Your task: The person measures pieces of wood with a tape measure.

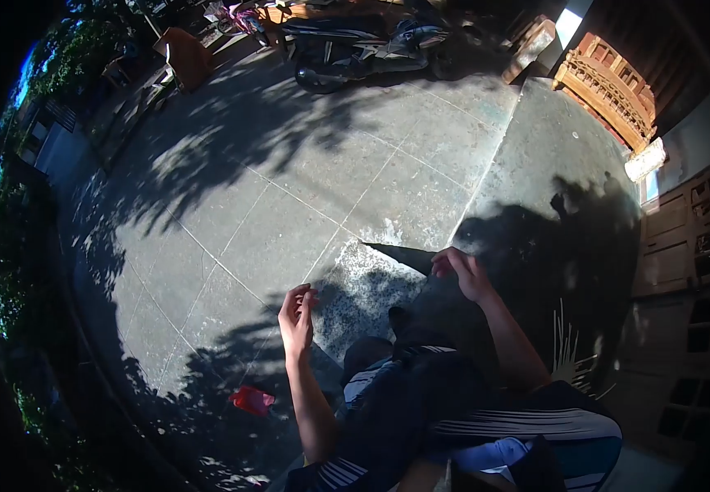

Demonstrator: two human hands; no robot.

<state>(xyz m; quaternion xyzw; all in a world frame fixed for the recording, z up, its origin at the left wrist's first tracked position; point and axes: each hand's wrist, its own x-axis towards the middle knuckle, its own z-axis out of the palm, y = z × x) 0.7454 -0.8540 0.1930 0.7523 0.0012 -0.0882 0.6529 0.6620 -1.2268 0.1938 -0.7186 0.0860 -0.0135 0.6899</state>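
Note:
My left hand (296, 318) is raised over the paved ground, its fingers loosely bent and nothing visible in them. Across from it, my right hand (467, 277) hangs with fingers curved down and slightly apart, also with nothing visible in it. A dark wedge-shaped patch (400, 256) ends right by the right fingertips in this view. Between the hands lies a speckled, light grey patch of ground (371, 275), partly in shade. Below it show my dark clothes with white stripes (502, 424). Left of my left forearm, a small red plastic item (252, 399) rests on the ground.
A motorcycle (367, 49) stands at the back, with a pink bicycle (240, 20) beside it. A carved wooden bench (609, 86) and wooden doors (687, 234) line the right. Thin pale bristles (568, 353) stick up near my right arm. Plants (11, 287) border the left.

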